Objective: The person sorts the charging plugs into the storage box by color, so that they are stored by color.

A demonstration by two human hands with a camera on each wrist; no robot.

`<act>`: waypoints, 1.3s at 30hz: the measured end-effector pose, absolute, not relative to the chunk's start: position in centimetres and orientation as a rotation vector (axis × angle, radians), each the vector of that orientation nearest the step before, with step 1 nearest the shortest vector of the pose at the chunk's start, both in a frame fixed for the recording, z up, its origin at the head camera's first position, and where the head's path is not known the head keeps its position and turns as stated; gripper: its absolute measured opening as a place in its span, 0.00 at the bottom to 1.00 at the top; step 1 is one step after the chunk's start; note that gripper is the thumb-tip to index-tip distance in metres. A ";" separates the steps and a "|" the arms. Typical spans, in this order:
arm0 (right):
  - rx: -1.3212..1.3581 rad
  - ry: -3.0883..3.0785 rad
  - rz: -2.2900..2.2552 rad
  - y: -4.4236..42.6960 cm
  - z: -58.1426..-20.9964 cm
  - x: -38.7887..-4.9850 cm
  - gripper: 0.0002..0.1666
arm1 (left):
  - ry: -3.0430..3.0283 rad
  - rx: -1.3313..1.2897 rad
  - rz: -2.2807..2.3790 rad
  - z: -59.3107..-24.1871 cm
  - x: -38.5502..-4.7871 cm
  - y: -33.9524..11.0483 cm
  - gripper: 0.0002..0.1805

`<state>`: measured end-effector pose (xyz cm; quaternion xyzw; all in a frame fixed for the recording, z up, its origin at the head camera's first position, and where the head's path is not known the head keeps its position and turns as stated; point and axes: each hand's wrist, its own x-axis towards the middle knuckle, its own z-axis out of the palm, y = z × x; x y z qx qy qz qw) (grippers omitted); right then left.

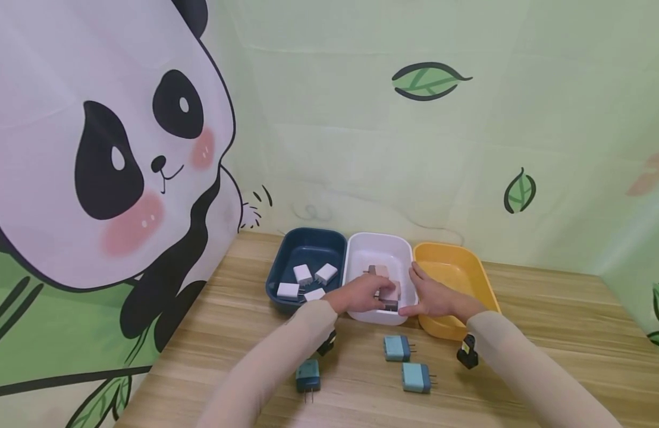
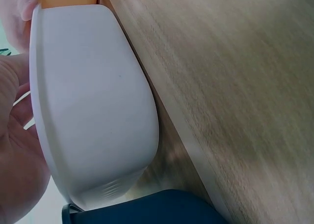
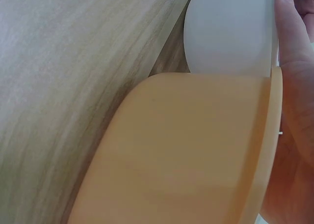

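My left hand [image 1: 364,292] reaches over the near-left rim of the white bin [image 1: 383,241]. Its thumb and fingers pinch a pink-and-grey plug charger [image 1: 392,293] inside. A second pink charger [image 1: 380,271] lies just beyond it. My right hand [image 1: 433,294] is spread at the right side of the white bin, its thumb by the near corner and its fingers along the side next to the yellow bin [image 1: 482,279]. In the left wrist view, the bin's white wall [image 2: 93,96] hides what the left fingers hold. The right wrist view shows the right thumb [image 3: 292,27] beside the white rim.
A navy bin [image 1: 278,255] with several white chargers [image 1: 303,274] stands left of the white one. Three teal chargers lie on the wooden table [image 1: 549,333] in front: one by the left forearm [image 1: 308,375], two nearer the middle. A patterned cloth [image 1: 335,148] hangs behind.
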<state>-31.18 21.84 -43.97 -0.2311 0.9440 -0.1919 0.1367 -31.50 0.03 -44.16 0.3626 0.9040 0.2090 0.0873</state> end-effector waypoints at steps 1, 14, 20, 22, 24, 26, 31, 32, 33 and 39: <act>-0.668 2.733 -0.553 21.9 -44.0 -31.2 0.73 | 2.689 1.079 0.629 -44.2 -31.5 0.1 0.25; -0.637 2.722 -0.543 21.8 -43.8 -31.1 0.72 | 2.644 1.092 0.768 -43.6 -31.8 -0.5 0.21; -0.642 2.731 -0.538 21.8 -43.7 -31.0 0.71 | 2.657 1.040 0.853 -43.0 -31.3 -1.8 0.18; -0.639 2.735 -0.538 21.7 -43.7 -30.9 0.71 | 2.655 1.037 0.876 -42.7 -31.1 -2.3 0.17; -0.633 2.737 -0.540 21.7 -43.7 -30.8 0.71 | 2.654 1.033 0.886 -42.5 -30.9 -2.9 0.17; -0.628 2.737 -0.545 21.7 -43.7 -30.7 0.71 | 2.647 1.030 0.902 -42.3 -30.8 -3.3 0.18; -0.622 2.741 -0.556 21.7 -43.7 -30.6 0.70 | 2.654 1.069 0.917 -42.0 -30.4 -4.3 0.16; -0.627 2.743 -0.554 21.7 -43.7 -30.6 0.70 | 2.659 1.076 0.909 -42.0 -30.2 -4.4 0.15; -0.624 2.747 -0.548 21.7 -43.7 -30.6 0.70 | 2.662 1.081 0.901 -41.9 -30.1 -4.5 0.15; -0.621 2.770 -0.507 21.5 -43.3 -30.3 0.69 | 2.646 1.142 0.860 -41.5 -28.7 -5.2 0.15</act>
